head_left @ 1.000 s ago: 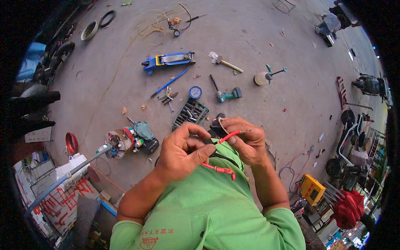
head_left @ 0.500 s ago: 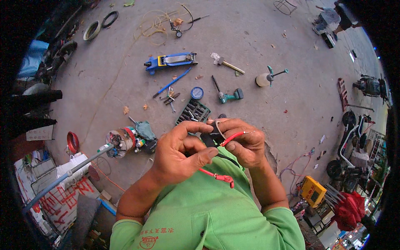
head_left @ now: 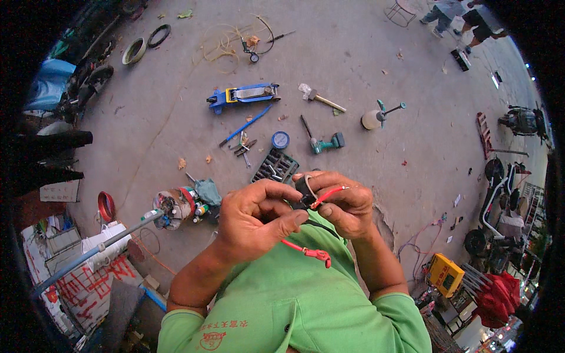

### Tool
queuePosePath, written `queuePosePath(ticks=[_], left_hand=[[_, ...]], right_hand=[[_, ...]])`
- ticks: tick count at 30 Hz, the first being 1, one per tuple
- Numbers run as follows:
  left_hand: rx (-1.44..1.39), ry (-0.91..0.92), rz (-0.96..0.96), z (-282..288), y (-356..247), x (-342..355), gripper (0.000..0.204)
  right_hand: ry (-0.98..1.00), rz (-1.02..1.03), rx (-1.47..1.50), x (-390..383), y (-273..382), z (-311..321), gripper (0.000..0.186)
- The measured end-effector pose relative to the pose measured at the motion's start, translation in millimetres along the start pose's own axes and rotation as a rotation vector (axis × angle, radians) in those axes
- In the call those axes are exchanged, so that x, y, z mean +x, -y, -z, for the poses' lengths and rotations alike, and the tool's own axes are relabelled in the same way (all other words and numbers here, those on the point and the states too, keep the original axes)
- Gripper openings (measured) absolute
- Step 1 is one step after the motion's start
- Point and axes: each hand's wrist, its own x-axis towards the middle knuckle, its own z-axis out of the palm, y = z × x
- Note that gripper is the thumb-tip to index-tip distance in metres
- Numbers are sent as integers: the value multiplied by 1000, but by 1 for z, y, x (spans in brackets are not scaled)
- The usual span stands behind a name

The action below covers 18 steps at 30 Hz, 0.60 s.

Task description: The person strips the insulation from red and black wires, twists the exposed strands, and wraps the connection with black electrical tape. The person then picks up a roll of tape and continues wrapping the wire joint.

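My two hands meet in front of my chest. My right hand (head_left: 348, 206) is closed on a roll of black tape (head_left: 304, 187), with a red wire (head_left: 328, 195) held between its thumb and fingers. Bare metal strands show at that wire's tip. My left hand (head_left: 256, 220) is pinched against the black-wrapped part of the cable (head_left: 321, 226), close to the roll; its fingertips are partly hidden. Below the left thumb hangs a second red lead (head_left: 294, 245), ending in a red-covered terminal (head_left: 318, 255).
Beyond my hands lie a socket set (head_left: 275, 165), a green cordless drill (head_left: 323, 143), a blue round tin (head_left: 280, 139), a hammer (head_left: 323, 100), a blue floor jack (head_left: 244, 95) and a spray bottle (head_left: 372, 120). A yellow case (head_left: 444, 275) stands right; a grey pole (head_left: 97, 250) crosses the left.
The black strip that showed between my hands is now mostly out of sight, and the roll sits closer to my left fingertips. At the far upper right, people have shifted position.
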Motion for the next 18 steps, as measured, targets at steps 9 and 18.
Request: queuePosePath(ticks=[9,18], left_hand=[[-3,-16,-130,-5,3,1,15],[511,-233,-474,-5,21,16,15]], right_hand=[[2,28,-24,-2,5,1,17],[32,-215,-27,-10,31,-9,21]])
